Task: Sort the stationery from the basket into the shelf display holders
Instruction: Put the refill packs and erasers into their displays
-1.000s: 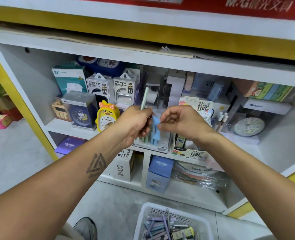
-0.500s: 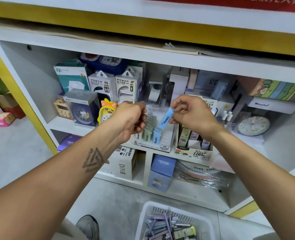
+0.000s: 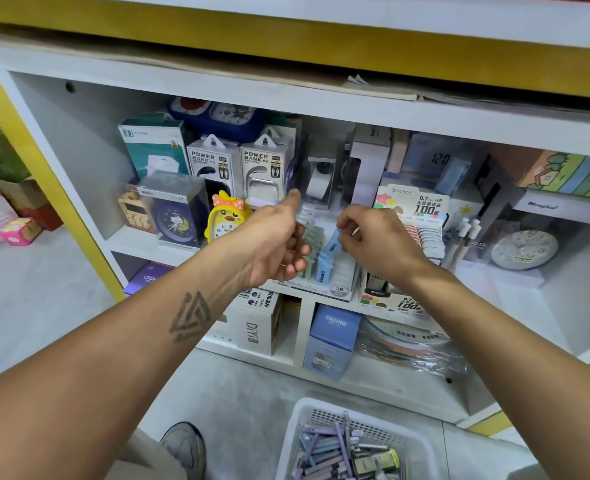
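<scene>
A clear tiered display holder point(image 3: 338, 289) marked 2B stands on the middle shelf, with rows of pale green cases point(image 3: 313, 237) and blue cases point(image 3: 324, 270) in it. My right hand point(image 3: 380, 244) pinches a slim blue lead case point(image 3: 333, 241) by its top end, tilted, just above the blue row. My left hand point(image 3: 276, 240) is at the holder's left side. Its thumb points up and its fingers curl beside the green cases; whether they hold anything is hidden. The white basket point(image 3: 295, 441) on the floor below holds several purple, grey and green pens and cases.
A 0.7 HB lead display box point(image 3: 421, 206) stands right of the holder and a yellow duck clock point(image 3: 227, 223) left of it. Power bank boxes point(image 3: 238, 164) fill the back. A blue CRUHRE box point(image 3: 335, 337) sits on the lower shelf. My shoe point(image 3: 182, 448) is beside the basket.
My right hand has brought the blue case down to the holder's blue row. The pale green stick that rose above my left hand no longer shows.
</scene>
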